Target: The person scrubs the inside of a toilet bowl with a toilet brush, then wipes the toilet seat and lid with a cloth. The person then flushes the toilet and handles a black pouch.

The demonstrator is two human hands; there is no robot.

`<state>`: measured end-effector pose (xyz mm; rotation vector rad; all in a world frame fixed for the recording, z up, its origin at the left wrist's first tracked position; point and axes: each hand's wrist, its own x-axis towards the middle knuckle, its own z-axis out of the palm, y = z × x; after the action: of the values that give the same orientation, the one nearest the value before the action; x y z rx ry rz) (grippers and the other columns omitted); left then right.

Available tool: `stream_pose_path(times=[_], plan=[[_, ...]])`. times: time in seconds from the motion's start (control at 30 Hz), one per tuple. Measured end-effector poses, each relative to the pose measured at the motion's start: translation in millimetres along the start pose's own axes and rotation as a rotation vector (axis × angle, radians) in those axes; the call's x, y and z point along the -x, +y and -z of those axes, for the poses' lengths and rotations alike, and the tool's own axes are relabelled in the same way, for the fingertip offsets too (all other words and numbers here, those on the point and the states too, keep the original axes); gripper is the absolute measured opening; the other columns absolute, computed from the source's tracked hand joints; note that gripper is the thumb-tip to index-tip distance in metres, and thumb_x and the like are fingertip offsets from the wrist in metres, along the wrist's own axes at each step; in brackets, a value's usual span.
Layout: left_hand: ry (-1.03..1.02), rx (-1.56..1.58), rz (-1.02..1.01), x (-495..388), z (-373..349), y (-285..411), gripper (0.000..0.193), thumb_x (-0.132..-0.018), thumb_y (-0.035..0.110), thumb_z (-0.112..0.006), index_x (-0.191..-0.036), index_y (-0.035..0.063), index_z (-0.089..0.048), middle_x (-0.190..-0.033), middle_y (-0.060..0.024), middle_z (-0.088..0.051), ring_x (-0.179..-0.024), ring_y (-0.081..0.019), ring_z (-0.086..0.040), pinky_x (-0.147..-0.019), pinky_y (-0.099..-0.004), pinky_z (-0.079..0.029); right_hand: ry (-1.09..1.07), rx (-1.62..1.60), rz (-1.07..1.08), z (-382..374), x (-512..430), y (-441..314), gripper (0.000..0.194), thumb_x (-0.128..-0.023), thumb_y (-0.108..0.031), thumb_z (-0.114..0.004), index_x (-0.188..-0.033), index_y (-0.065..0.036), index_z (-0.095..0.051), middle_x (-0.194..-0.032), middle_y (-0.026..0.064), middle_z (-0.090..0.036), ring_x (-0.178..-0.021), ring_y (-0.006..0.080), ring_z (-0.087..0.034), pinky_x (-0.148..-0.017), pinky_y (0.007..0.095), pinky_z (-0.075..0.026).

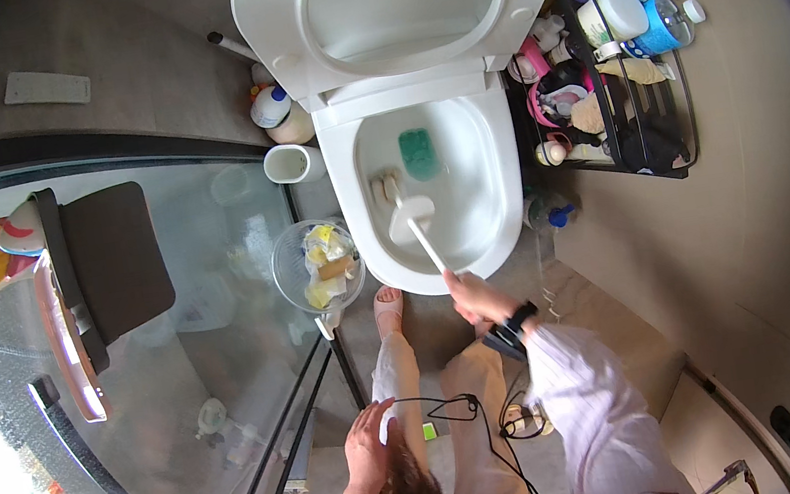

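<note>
My right hand (479, 297) is closed around the handle of a white toilet brush (427, 244). The brush's beige head and round white guard are inside the bowl of a white toilet (506, 231), against its left inner side. Blue-green water lies at the bottom of the bowl, and the seat and lid stand raised. My left hand (371, 444) is low in the view, near my thigh, beside a thin black cable (456, 409) and partly behind hair; whether it grips anything is unclear.
A clear waste bin (282, 282) with rubbish and a white brush holder (292, 163) stand left of the toilet. A glass shower screen (232, 270) fills the left. At right, a black wire rack (687, 168) holds bottles and small items. A bottle with a blue top (559, 216) stands below.
</note>
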<state>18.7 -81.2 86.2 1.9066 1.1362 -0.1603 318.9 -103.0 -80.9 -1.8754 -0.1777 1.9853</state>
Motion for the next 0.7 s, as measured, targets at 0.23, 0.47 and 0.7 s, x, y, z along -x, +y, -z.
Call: stream_pose_path(times=[0.23,0.47,0.7], plan=[[0.013,-0.037,0.018,3,-4,-2,0.03,-0.09,0.008,-0.064,-0.12,0.0044,-0.067,-0.114,-0.0206,-0.069,-0.112,-0.0385,-0.064,-0.098,-0.0438,-0.051,0.631,0.804,0.699,-4,-29,-34,0.042,-0.105,-0.025,-0.044,-0.08,0.0,-0.067,-0.064,0.0181,-0.063,-0.062,0.0373,-0.065,-0.056,0.0489,-0.051],[0.02,-0.068,-0.025,8,1,3,0.029,-0.088,0.005,-0.064,-0.117,0.0039,-0.068,-0.113,-0.0195,-0.07,-0.108,-0.0381,-0.066,-0.094,-0.0437,-0.053,0.632,0.596,0.351,-48,45,-1,0.024,-0.1,-0.016,-0.051,-0.09,0.0,-0.064,-0.081,0.0181,-0.068,-0.07,0.0375,-0.069,-0.062,0.0466,-0.055],[0.024,-0.043,0.004,9,3,15,0.029,-0.088,0.005,-0.064,-0.117,0.0043,-0.067,-0.112,-0.0163,-0.07,-0.107,-0.0359,-0.066,-0.093,-0.043,-0.053,0.856,0.572,0.65,-57,16,-51,0.024,-0.1,-0.017,-0.054,-0.083,0.0,-0.059,-0.069,0.02,-0.066,-0.066,0.0381,-0.069,-0.058,0.0458,-0.055]])
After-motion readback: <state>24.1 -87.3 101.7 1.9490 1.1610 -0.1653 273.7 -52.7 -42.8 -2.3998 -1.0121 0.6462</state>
